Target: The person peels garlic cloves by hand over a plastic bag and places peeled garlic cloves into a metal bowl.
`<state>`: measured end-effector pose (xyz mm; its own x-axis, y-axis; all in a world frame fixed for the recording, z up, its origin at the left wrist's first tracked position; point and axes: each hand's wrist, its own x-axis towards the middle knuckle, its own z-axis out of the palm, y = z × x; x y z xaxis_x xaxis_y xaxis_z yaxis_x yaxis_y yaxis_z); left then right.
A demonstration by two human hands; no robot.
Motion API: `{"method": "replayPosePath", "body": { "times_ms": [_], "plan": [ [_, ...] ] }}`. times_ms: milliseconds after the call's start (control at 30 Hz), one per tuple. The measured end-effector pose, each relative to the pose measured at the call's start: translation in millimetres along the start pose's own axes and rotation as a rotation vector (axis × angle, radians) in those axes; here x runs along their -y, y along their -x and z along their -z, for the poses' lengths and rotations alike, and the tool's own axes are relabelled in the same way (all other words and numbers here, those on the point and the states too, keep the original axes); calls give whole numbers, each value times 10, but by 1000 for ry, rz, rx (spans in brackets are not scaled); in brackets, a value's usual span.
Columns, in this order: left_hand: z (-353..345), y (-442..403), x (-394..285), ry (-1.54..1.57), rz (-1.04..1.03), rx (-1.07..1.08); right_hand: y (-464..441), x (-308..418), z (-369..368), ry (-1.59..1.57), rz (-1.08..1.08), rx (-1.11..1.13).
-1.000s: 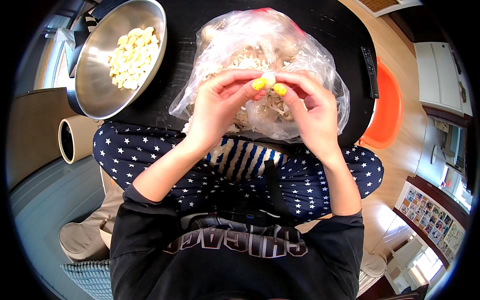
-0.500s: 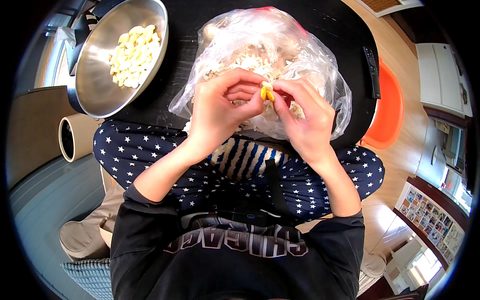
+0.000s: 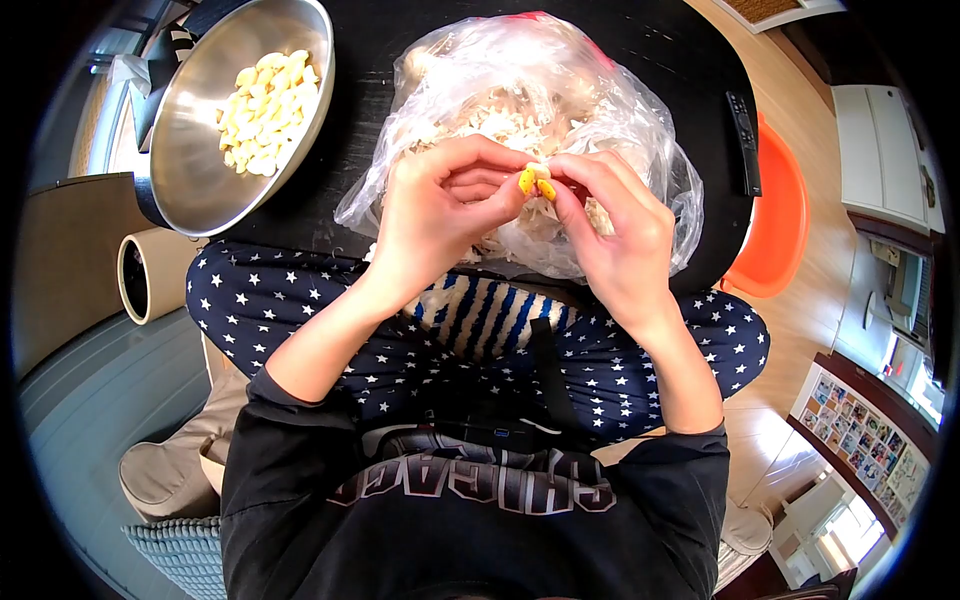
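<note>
Outlined capital letters [image 3: 475, 485] are spelling "CHICAGO", standing upside down to the viewer, running across the front of a black shirt [image 3: 480, 550], button markings on a black remote control [image 3: 741, 145] appearing too small to read

Both forearms reached forward of the body, converging. Left forearm [image 3: 325, 345] slanted up and inward; right forearm [image 3: 688, 378] stood steeper, also tipping inward. Left wrist [image 3: 388, 288] roughly straight, right wrist [image 3: 645, 312] same. Left hand [image 3: 430, 215] and right hand [image 3: 622, 238] met fingertip to fingertip, thumbs nearest the torso. Left thumb [image 3: 506, 203] and index were pinched, other fingers curled toward the palm. Right thumb [image 3: 568, 210] and index pinched too; remaining fingers mostly hidden. Thumbnails yellow, dark-spotted.
</note>
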<state>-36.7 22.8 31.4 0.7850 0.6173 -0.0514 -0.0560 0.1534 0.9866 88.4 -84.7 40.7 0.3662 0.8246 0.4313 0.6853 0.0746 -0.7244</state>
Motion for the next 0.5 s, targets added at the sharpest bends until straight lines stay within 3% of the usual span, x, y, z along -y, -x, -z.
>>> {"method": "replayPosePath", "body": {
  "times_ms": [167, 367, 500],
  "plan": [
    [16, 4, 55, -144, -116, 3, 11, 13, -19, 48, 71, 16],
    [16, 17, 52, -256, -108, -32, 19, 2, -42, 51, 104, 23],
    [17, 10, 40, -165, -59, -31, 15, 10, -41, 53, 97, 10]
  ]
}}
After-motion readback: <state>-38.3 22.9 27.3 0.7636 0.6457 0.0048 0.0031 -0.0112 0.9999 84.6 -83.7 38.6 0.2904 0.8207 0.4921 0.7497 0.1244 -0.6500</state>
